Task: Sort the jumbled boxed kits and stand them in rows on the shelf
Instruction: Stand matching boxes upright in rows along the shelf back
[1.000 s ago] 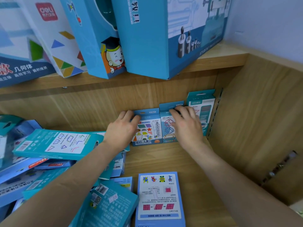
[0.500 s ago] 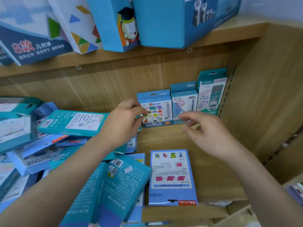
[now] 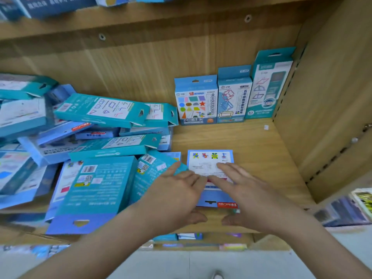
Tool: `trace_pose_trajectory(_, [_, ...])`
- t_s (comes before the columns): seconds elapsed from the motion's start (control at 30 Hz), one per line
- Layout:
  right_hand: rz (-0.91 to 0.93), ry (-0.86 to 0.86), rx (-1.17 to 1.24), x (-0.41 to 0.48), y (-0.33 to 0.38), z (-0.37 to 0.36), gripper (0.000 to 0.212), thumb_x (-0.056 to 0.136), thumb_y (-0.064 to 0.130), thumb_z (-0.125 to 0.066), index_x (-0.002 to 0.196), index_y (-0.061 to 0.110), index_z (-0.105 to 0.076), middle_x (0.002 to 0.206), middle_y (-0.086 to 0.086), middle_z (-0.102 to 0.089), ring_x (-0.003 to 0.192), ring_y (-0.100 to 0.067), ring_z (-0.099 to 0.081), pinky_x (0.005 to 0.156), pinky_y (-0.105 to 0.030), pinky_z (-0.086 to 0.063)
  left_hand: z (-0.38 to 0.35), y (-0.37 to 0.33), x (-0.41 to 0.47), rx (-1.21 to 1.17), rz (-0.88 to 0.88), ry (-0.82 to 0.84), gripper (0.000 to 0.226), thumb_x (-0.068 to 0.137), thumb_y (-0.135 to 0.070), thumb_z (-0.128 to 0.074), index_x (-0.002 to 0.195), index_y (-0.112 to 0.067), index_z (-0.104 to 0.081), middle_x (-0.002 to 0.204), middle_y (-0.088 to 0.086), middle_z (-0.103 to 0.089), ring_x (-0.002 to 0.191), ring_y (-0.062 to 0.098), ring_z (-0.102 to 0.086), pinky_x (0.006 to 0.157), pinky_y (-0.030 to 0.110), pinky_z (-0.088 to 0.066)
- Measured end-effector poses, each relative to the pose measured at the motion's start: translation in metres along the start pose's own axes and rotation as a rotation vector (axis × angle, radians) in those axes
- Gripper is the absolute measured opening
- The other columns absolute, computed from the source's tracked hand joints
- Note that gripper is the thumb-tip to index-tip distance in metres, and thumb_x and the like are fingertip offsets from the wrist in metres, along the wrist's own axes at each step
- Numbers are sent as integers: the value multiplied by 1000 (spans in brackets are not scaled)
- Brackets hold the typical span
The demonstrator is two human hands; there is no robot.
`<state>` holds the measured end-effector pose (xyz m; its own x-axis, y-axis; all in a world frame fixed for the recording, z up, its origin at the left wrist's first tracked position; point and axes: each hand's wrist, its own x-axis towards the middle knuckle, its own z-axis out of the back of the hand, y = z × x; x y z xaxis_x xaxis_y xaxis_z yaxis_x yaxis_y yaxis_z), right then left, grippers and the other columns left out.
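With fingers straight, the left hand and right hand hide the lower half of the flat box on the shelf; contact unclear. 3 boxes stand at the back; the pile blurs leftward.

You have three standing kits in a row at the back, one flat kit lying alone, and a jumbled heap at the left, perhaps a dozen, too overlapped to count. Two hands: left hand, right hand.

Three kits are stood upright at one o'clock on the shelf; one box is laid flat centrally; a pile is jumbled at nine o'clock.
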<state>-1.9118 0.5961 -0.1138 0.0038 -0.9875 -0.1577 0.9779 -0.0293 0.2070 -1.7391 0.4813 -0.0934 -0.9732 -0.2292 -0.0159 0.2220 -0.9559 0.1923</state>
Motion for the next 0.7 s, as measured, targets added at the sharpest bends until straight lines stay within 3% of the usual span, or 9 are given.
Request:
trace_pose_trajectory(0.07, [1, -84, 9, 0, 1, -4, 72, 88, 47, -55, 147, 37, -15, 159, 4, -1, 146, -13, 1, 115, -35, -23, -11, -6, 3, 65, 12, 5, 67, 57, -58, -74, 103, -10, -69, 95, 5, -72, 91, 19, -69, 94, 45, -50])
trace_pose_trajectory(0.17, [23, -134, 30, 0, -2, -7, 57, 95, 45, -45, 147, 34, -25, 159, 4, -11, 146, -13, -7, 117, -33, -21, -24, -9, 7, 121, 3, -115, 31, 68, -25, -72, 96, -11, -71, 94, 8, -73, 84, 20, -70, 93, 41, -49])
trace_pose_trajectory(0.27, [60, -200, 197, -5, -11, 6, 50, 91, 48, -39, 136, 30, -49, 148, 4, -41, 139, -13, -33, 113, -24, -24, -17, -6, 8, 35, -39, -295, 11, 77, -17, -64, 86, -16, -69, 83, 2, -72, 70, 19, -68, 71, 30, -54])
trace_pose_trajectory(0.33, [-5, -351, 475, -11, -19, 28, 32, 92, 45, -52, 116, 30, -66, 118, 9, -67, 110, -9, -60, 98, -22, -43, 8, -1, 15, -142, 79, -380, 13, 86, -26, -53, 83, -20, -65, 72, -3, -68, 60, 19, -64, 51, 25, -48])
trace_pose_trajectory(0.4, [-51, -499, 842, -13, -28, 47, 22, 83, 43, -60, 98, 30, -71, 90, 8, -73, 82, -10, -66, 77, -23, -51, 33, 7, 31, -416, 265, -435, 20, 92, -31, -48, 87, -22, -65, 73, -4, -67, 66, 19, -62, 55, 28, -47])
trace_pose_trajectory(0.43, [-36, -547, 988, -11, -32, 53, 21, 79, 42, -62, 94, 31, -72, 84, 4, -73, 76, -9, -66, 72, -21, -52, 38, 12, 42, -592, 344, -416, 17, 93, -31, -51, 87, -22, -65, 75, -5, -67, 70, 18, -61, 61, 30, -47])
trace_pose_trajectory(0.53, [-67, -560, 1212, -3, -41, 58, 31, 68, 42, -68, 97, 32, -70, 93, -5, -74, 86, -14, -70, 76, -28, -55, 43, 23, 67, -953, 485, -380, 11, 91, -22, -61, 80, -25, -65, 75, -5, -65, 77, 18, -59, 70, 33, -47])
trace_pose_trajectory(0.6, [-126, -566, 1207, 1, -44, 57, 33, 67, 40, -68, 99, 30, -69, 99, -3, -73, 92, -17, -70, 77, -33, -56, 44, 24, 75, -1083, 531, -379, 10, 90, -20, -62, 82, -19, -68, 80, 3, -68, 82, 26, -62, 73, 42, -51])
trace_pose_trajectory(0.7, [-189, -594, 1257, 2, -47, 56, 33, 71, 37, -64, 101, 23, -68, 96, -1, -74, 88, -17, -71, 72, -32, -57, 48, 23, 77, -1221, 551, -369, 13, 90, -21, -62, 78, -22, -66, 76, 2, -67, 77, 22, -64, 70, 44, -53])
